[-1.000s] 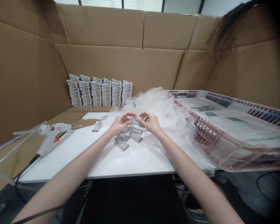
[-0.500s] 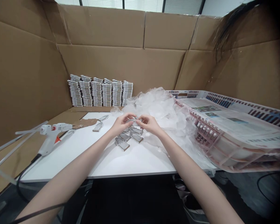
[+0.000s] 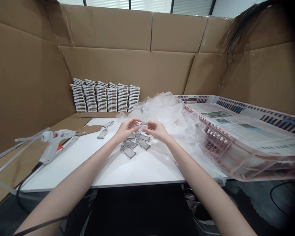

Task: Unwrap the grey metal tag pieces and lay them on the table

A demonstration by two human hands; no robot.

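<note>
My left hand (image 3: pixel 125 129) and my right hand (image 3: pixel 157 129) meet over the middle of the white table. Between their fingertips they pinch a small silver metal frame (image 3: pixel 140 126), its far side partly hidden by the fingers. Just below lies a loose pile of similar flat frames (image 3: pixel 128 151), each with a narrow looped end. A separate pair of these frames (image 3: pixel 102 133) rests to the left of my left hand. Right behind my right hand spreads a heap of crumpled clear plastic bags (image 3: pixel 163 109).
Several stacks of the same frames (image 3: pixel 102 98) stand against the cardboard wall (image 3: pixel 127 65). On the left a white glue gun (image 3: pixel 50 147) with a black cord stands beside a torn cardboard piece (image 3: pixel 89 129). A pink plastic basket (image 3: pixel 218 139) with printed paper occupies the right side.
The held frame has tilted slightly, showing more of its flat face. Both hands stay nearly in place.
</note>
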